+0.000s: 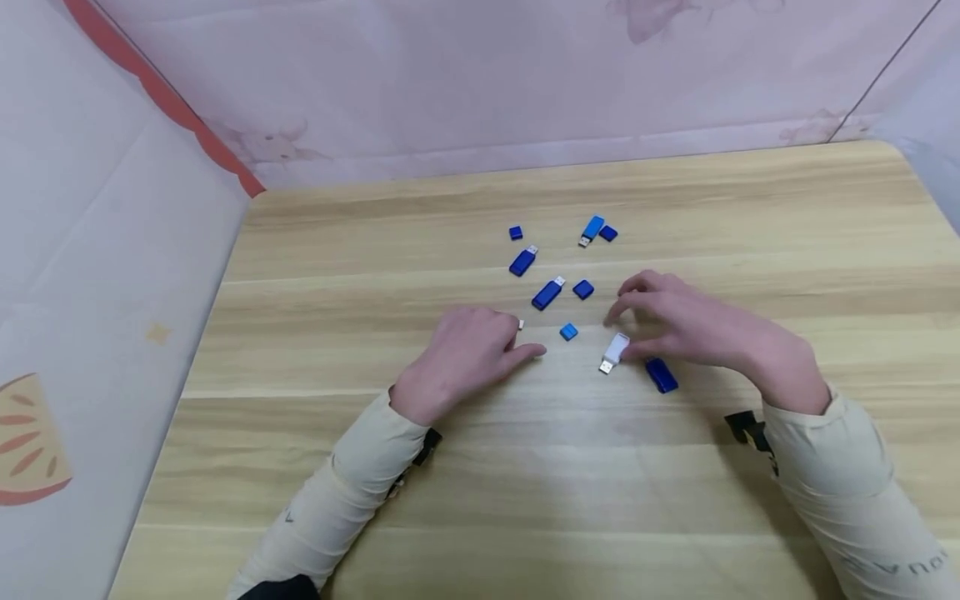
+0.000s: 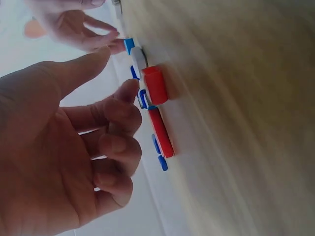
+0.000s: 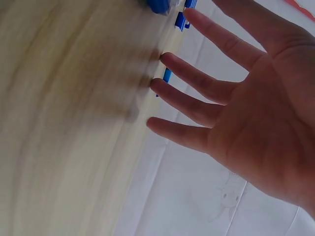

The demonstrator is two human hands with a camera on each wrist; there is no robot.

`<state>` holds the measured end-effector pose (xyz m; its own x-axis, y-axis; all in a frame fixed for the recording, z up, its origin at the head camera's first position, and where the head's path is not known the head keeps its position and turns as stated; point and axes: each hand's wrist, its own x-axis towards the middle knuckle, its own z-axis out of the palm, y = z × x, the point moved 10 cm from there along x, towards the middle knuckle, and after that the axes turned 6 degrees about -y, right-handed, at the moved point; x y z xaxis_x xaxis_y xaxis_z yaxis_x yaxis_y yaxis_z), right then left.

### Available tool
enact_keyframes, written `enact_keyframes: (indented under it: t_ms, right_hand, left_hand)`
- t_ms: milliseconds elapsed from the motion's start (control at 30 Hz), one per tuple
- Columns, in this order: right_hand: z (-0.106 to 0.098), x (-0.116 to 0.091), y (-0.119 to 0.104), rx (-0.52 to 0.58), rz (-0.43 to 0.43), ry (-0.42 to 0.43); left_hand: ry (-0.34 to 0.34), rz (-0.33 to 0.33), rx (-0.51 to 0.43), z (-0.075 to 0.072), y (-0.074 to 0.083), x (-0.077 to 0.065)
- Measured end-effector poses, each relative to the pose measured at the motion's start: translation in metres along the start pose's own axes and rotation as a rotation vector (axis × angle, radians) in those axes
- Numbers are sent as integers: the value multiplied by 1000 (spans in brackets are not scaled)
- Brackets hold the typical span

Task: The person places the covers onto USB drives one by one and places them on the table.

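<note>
The pale wood-grain table (image 1: 570, 492) is the dial, its far edge twelve, the gap between the hands its centre. At three, the right hand (image 1: 686, 329) arches with fingers spread, gripping nothing; at nine, the left hand (image 1: 472, 354) is bare too, fingers loosely bent, thumb out. By the left fingertips lie a long red plastic stick (image 2: 162, 132) and a stubby red plastic block (image 2: 156, 86). A white plastic USB stick (image 1: 617, 348) sits at four, beside the right thumb; whether they touch, I can't tell. Just beyond is a glossy dark-blue oblong (image 1: 662, 375). A small light-blue square cap (image 1: 568, 332) lies near centre. I'd judge this as reaching to pick up; the next move probably calls for pinching the white stick by its edges.
</note>
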<state>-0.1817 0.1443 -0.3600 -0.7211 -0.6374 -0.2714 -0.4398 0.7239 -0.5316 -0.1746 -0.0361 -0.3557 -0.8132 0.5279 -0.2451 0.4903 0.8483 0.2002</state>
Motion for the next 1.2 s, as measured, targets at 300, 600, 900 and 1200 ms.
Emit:
enact_keyframes:
  t_ms: [300, 600, 900, 1200]
  right_hand:
    - [7, 4, 1, 23, 14, -16]
    - [1, 14, -2, -24, -11, 18]
    - [-4, 23, -1, -28, -19, 10]
    - [-9, 30, -2, -39, -27, 12]
  left_hand:
    - [-31, -23, 67, 8, 3, 7]
    - [-37, -30, 125, 2, -1, 14]
    - [-23, 1, 129, -4, -2, 18]
    - [-7, 12, 170, -8, -4, 20]
